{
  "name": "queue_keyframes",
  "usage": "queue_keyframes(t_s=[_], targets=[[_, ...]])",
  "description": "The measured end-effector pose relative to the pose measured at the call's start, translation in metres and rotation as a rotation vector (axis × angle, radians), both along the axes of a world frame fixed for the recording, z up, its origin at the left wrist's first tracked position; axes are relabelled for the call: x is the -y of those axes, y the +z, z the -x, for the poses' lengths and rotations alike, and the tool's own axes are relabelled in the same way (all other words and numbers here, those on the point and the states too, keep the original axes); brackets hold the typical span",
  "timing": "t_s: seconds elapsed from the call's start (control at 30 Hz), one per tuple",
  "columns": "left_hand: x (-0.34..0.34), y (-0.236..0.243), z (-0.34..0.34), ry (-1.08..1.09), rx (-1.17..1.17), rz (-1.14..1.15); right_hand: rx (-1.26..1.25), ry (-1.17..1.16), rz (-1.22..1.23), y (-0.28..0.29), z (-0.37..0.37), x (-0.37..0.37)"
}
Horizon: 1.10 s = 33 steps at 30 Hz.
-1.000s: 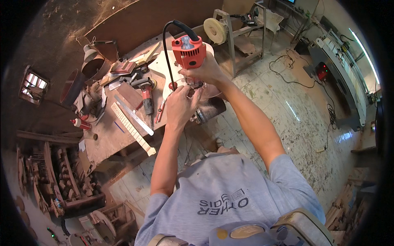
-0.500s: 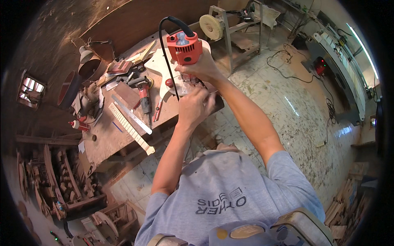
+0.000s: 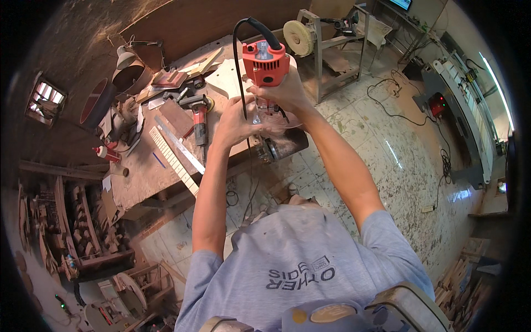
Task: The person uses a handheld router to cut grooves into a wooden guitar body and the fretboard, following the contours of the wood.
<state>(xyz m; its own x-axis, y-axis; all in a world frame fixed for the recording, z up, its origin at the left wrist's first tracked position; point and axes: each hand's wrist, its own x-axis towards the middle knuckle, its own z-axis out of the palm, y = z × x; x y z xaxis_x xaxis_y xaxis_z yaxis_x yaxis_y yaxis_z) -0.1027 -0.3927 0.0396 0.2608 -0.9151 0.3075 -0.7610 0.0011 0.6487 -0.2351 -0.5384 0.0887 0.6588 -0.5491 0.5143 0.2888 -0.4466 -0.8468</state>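
A red-orange handheld router [image 3: 266, 62] stands upright over a pale guitar-shaped wooden body [image 3: 224, 78] at the bench's near right edge. My right hand [image 3: 293, 93] is wrapped around the router's housing. At the left side of its clear base plate [image 3: 279, 123], my left hand [image 3: 235, 123] is closed on the router, covering the red knob. The black cord [image 3: 236, 52] loops up from the router's top and hangs down past my left hand. The cutting bit is not visible.
On the bench [image 3: 130, 185], left of my arms, lie an angle grinder [image 3: 199, 123], a steel ruler [image 3: 185, 149], a fretted guitar neck [image 3: 168, 157] and wood scraps [image 3: 168, 80]. A buffing wheel on a stand [image 3: 299, 39] is beyond. Cables [image 3: 381, 91] cross the floor at right.
My left hand has moved from the near side of the router's base to its left side and taken hold there, covering the red knob. The right hand keeps its grip on the housing.
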Motion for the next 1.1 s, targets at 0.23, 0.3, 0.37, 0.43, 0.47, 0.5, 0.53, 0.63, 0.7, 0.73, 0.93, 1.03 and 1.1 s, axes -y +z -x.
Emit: queue_keyframes(t_s=[0.23, 0.3, 0.37, 0.43, 0.47, 0.5, 0.53, 0.63, 0.7, 0.73, 0.93, 1.03, 1.1], targets=[[0.003, 0.007, 0.007, -0.006, 0.092, -0.119, 0.058, -0.037, 0.029, -0.002, 0.005, -0.002], [0.002, 0.004, 0.005, -0.001, 0.144, -0.052, 0.018, -0.012, -0.006, -0.001, 0.006, -0.003], [0.004, 0.000, 0.005, -0.007, 0.231, 0.074, 0.011, 0.005, -0.034, -0.002, 0.006, -0.003], [0.007, 0.009, 0.005, -0.026, 0.241, -0.060, 0.037, 0.015, -0.055, -0.005, 0.006, 0.001], [0.007, 0.016, 0.006, -0.030, 0.247, -0.127, 0.031, 0.001, -0.032, -0.004, 0.006, 0.000], [0.007, 0.017, 0.004, -0.034, 0.240, -0.128, 0.024, -0.013, -0.009, -0.003, 0.006, -0.001], [0.008, 0.016, 0.002, -0.038, 0.233, -0.128, 0.018, -0.027, 0.014, -0.002, 0.006, -0.002], [0.009, 0.018, 0.000, -0.055, 0.236, -0.135, 0.026, -0.017, 0.009, 0.002, 0.007, -0.004], [0.008, 0.014, -0.001, -0.058, 0.272, -0.076, -0.030, 0.001, -0.040, 0.004, 0.007, -0.005], [0.009, 0.007, -0.003, -0.056, 0.304, -0.011, -0.058, 0.010, -0.064, 0.005, 0.007, -0.005], [0.008, 0.004, -0.001, -0.058, 0.336, 0.087, 0.041, -0.065, 0.062, -0.001, 0.003, -0.004], [0.007, 0.007, 0.000, -0.054, 0.301, -0.031, 0.012, -0.029, 0.026, -0.002, 0.005, -0.002], [0.005, 0.007, -0.001, -0.044, 0.286, -0.070, -0.002, 0.007, -0.069, 0.003, 0.008, -0.008]])
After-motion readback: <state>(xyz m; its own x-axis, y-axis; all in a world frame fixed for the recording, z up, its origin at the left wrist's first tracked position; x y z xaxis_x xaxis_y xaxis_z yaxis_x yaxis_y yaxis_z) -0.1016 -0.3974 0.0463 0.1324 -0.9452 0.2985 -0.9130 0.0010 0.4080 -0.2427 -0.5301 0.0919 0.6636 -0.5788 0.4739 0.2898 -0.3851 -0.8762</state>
